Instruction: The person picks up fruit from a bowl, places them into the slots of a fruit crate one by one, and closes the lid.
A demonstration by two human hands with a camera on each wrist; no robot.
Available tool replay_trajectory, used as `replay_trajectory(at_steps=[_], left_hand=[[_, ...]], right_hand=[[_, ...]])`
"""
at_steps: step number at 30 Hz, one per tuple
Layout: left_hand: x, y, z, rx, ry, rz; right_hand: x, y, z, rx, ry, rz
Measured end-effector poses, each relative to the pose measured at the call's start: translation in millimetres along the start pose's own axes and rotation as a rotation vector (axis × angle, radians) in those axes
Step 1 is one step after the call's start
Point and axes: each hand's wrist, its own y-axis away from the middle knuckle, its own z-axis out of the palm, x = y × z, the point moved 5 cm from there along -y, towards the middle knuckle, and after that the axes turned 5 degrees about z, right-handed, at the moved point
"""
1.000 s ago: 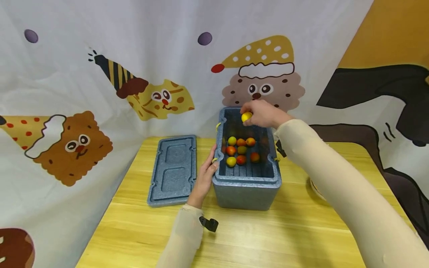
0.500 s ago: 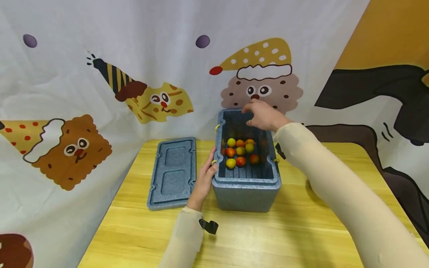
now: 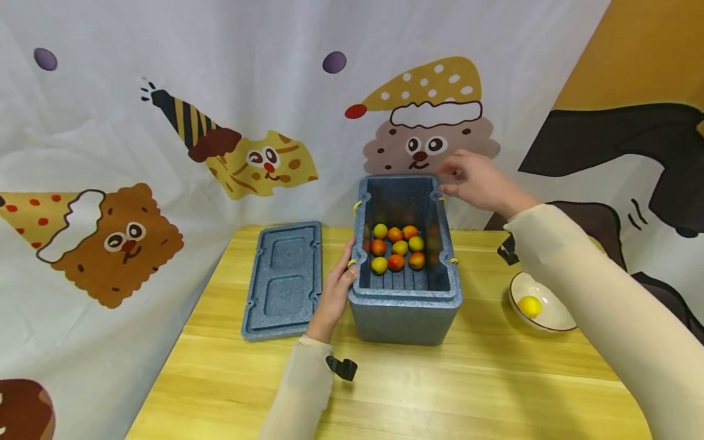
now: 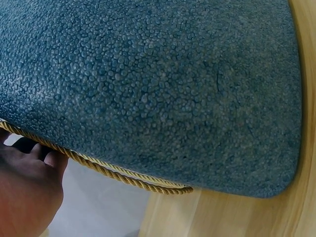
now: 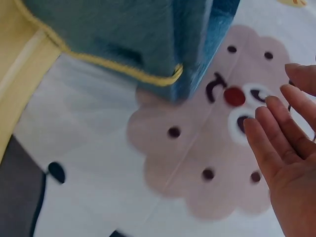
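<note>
A grey-blue foam cooler box stands uncovered on the table, with yellow cord at its sides. Inside are several small fruits: yellow ones such as a lemon-like fruit and red-orange ones such as a round fruit. My left hand rests against the box's left side, thumb at the rim; in the left wrist view part of it shows beside the cord. Above the box's far right corner, apart from it, my right hand has loosely bent fingers and holds nothing; the right wrist view shows its palm.
The box's lid lies on the table to the left. A white bowl with a dark rim stands at the right, a lemon in it. Behind the table hangs a printed cloth.
The right hand let go of a yellow fruit over the box, and that fruit now lies among the others. The hand has since moved right; the left hand has stayed put.
</note>
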Motion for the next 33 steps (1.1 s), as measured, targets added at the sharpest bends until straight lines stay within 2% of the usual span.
replay_trajectory(at_steps=[3,10,13,17,23,29,31,33], left_hand=[[-0.9,-0.8,0.4,0.005,-0.002,0.009],[-35.4,-3.8,0.1,0.019,-0.001,0.038],[-40.9,-3.6,-0.4,0.034,-0.005,0.054],[-41.1,-3.9,-0.2,0.046,0.005,0.080],[-40.8,-4.9,1.8,0.033,-0.002,0.076],[-40.2,-4.8,-0.2,0.040,-0.023,0.083],[-36.1,-4.2,0.0,0.038,-0.024,0.078],[-25.6,-3.5,0.9,0.032,-0.018,0.067]], right_hand=[[16.1,13.2,-9.5,0.033,-0.043,0.030],[53.4,44.4,-19.7,0.076,-0.094,0.102],[69.8,58.7,-19.4,0.074,-0.106,0.131],[94.2,78.6,-16.2,0.070,-0.095,0.179],[129.0,108.3,-7.3,0.043,-0.046,0.284],[147.5,121.8,1.1,0.028,-0.034,0.341],[150.3,124.0,3.3,0.015,-0.039,0.352],[153.5,127.4,5.5,0.003,-0.046,0.358]])
